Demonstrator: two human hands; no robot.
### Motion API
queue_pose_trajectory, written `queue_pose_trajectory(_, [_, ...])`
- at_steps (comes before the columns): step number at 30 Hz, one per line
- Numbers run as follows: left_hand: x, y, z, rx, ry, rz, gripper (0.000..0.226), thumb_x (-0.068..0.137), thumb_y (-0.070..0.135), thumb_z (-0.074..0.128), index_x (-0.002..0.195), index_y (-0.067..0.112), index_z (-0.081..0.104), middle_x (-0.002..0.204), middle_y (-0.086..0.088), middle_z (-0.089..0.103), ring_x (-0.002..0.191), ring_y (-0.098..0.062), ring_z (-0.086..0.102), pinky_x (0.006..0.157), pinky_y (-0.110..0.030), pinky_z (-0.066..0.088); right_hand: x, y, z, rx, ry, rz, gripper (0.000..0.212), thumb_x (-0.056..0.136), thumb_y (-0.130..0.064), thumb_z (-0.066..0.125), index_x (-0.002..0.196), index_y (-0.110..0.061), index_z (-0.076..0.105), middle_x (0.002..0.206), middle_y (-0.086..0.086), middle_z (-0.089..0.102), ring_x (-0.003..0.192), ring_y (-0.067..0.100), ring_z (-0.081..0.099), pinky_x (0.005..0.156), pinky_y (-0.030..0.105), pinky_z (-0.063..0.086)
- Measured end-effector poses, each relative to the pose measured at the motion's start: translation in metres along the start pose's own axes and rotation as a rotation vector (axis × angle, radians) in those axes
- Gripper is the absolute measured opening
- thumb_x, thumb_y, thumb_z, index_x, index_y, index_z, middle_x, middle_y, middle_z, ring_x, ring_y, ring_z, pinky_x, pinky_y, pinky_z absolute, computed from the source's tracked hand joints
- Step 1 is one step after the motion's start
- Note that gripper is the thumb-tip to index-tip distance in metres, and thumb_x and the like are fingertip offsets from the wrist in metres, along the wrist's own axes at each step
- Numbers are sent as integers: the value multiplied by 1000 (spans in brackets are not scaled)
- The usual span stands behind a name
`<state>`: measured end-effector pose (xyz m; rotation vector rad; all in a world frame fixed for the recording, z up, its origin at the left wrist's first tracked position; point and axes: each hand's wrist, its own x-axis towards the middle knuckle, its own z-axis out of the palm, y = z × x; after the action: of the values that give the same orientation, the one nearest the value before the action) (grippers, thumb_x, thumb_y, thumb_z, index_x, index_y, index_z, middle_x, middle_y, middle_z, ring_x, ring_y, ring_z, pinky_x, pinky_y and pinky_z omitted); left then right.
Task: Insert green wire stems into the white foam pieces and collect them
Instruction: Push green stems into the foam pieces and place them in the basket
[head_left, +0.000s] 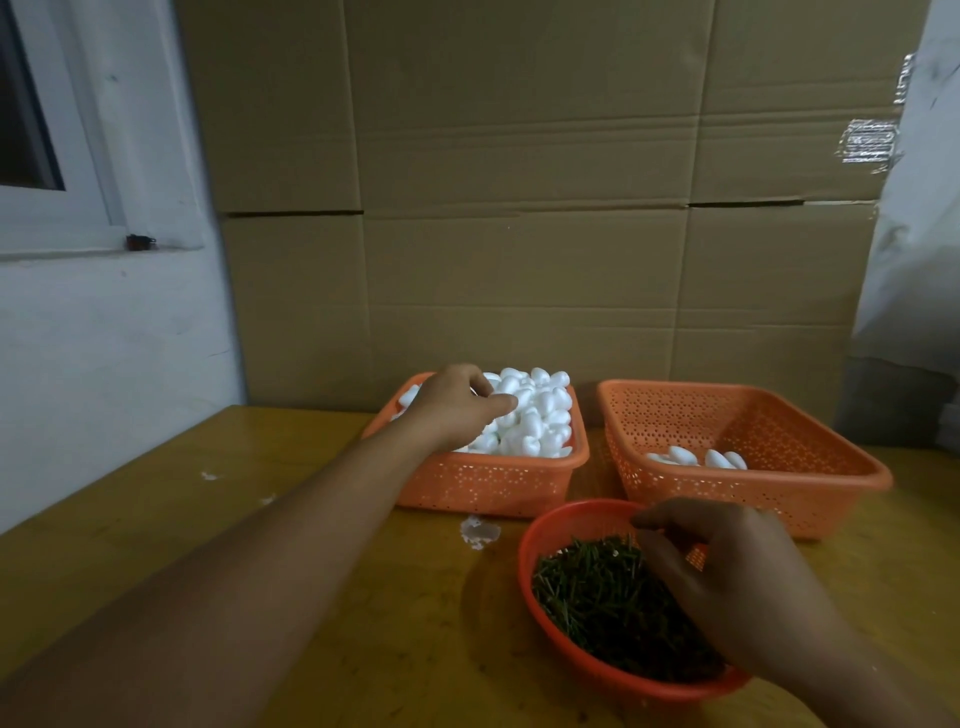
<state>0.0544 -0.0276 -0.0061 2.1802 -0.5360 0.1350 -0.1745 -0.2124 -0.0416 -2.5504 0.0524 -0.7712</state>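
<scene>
Green stems under right hand

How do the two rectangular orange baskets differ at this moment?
The left basket is heaped above its rim with white foam pieces, and the left hand reaches into it. The right basket is larger, holds only a few pieces, and has no hand in it. Both are perforated orange plastic.

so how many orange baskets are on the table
3. One rectangular basket at back left, heaped with white foam pieces; a second rectangular basket to its right, nearly empty; one round basket in front, holding green wire stems.
</scene>
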Motion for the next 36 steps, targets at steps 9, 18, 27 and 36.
queue_pose_trajectory(9, [-73, 20, 13, -731, -42, -34, 22, 84, -4, 71, 95, 12, 62, 100, -24, 74, 94, -40, 73, 68, -33, 52, 0, -5, -1, -16, -34, 9, 18, 84, -30, 67, 98, -31, 79, 81, -23, 72, 73, -5, 67, 74, 30, 59])
queue_pose_trajectory(18, [-120, 21, 36, -715, -149, 138, 28, 88, -7, 66, 98, 18, 73, 92, -9, 76, 78, -16, 71, 65, -21, 53, 0, -8, -2, -41, -75, 16, 27, 83, -38, 59, 102, -31, 78, 85, -20, 73, 73, -2, 68, 75, 31, 58])
queue_pose_trajectory(27, [-141, 22, 43, -412, -168, 349, 20, 99, 36, 47, 112, 47, 57, 83, -16, 57, 67, -28, 51, 61, -42, 45, 1, -2, -5, -164, -326, 57, 8, 90, -42, 68, 88, -38, 75, 80, -15, 73, 72, 4, 68, 69, 29, 59])
queue_pose_trajectory(36, [-151, 19, 52, -413, -308, 404, 28, 92, 22, 67, 112, 40, 60, 95, 13, 66, 88, -1, 64, 76, -23, 51, -2, -11, 7, -421, -565, 85, 30, 86, -57, 60, 99, -30, 64, 89, -10, 65, 84, 12, 66, 76, 34, 58])
